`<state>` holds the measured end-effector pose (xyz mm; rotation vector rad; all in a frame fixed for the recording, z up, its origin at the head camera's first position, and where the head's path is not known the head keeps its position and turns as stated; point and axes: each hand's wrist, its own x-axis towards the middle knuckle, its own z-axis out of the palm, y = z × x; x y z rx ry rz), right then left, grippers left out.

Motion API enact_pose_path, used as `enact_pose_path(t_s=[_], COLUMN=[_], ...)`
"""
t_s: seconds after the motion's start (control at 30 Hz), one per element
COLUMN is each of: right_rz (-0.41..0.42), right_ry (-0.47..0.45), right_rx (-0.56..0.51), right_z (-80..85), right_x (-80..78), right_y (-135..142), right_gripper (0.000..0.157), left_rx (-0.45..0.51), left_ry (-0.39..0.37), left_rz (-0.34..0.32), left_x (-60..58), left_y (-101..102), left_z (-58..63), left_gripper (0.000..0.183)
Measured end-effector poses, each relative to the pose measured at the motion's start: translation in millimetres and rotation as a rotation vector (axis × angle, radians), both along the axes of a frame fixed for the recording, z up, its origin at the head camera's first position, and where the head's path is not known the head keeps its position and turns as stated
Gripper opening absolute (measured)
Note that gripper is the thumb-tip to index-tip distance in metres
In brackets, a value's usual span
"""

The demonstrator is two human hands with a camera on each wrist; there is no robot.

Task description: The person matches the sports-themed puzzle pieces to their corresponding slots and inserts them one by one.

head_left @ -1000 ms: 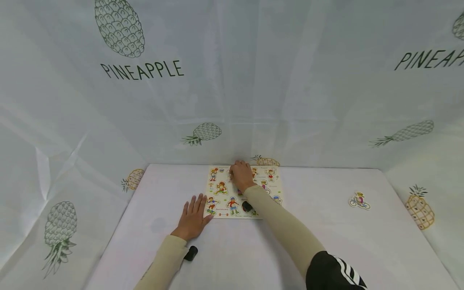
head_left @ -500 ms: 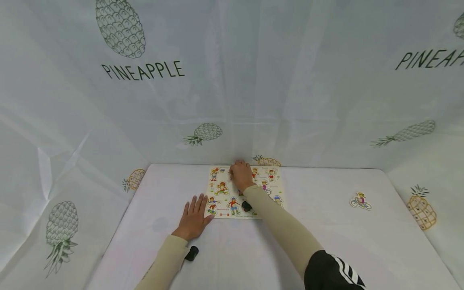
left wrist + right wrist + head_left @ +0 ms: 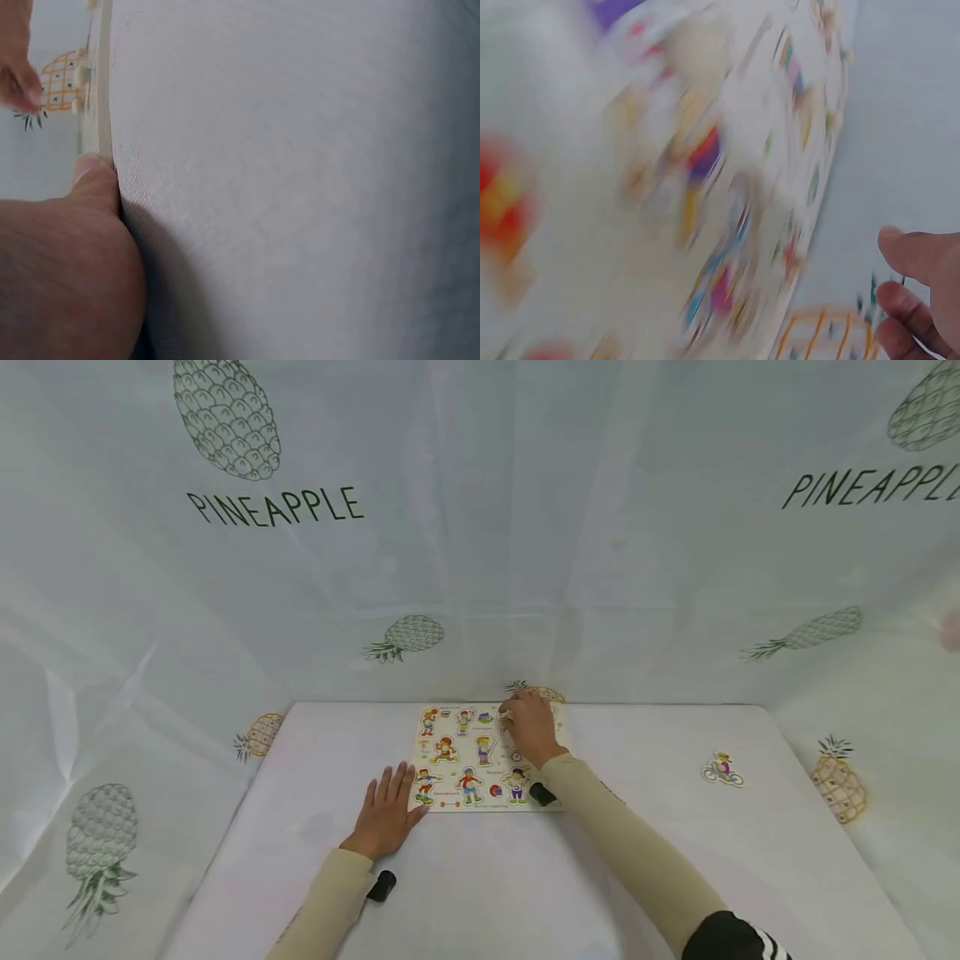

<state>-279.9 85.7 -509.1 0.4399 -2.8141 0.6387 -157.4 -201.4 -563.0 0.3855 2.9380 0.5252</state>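
Observation:
A pale puzzle board with several cartoon sports-figure pieces lies at the table's far edge. My left hand rests flat on the table, fingers spread, at the board's left side. In the left wrist view the left thumb touches the board's edge. Over the board's upper right part is my right hand, hiding some pieces. In the right wrist view, the right hand has thumb and fingers loosely bent and apart, with nothing seen between them.
A loose cyclist puzzle piece lies on the white table at the right. A pineapple-print curtain stands behind the table and at both sides. Black wrist devices sit at both wrists.
My right hand has moved right along the board from the top-row figure near the middle, which is now uncovered. The left hand stays in place. The head view has shifted slightly.

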Motion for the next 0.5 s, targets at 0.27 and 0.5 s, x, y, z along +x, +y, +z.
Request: enact_pose_path(t_s=[0.27,0.5], right_rz=[-0.103,-0.180], right_ry=[0.040,0.136], right_rx=[-0.045,-0.063], right_z=[-0.6,-9.1], right_x=[24.8,45.5], right_y=[70.7,138.2], right_gripper=[0.015,0.016], left_rx=[-0.041,-0.071], left_ry=[-0.046,-0.068], left_rz=[0.011,0.008], left_x=[-0.6,-1.3], left_y=[0.6,4.0], left_z=[4.9,8.9], left_gripper=[0.078,0.076])
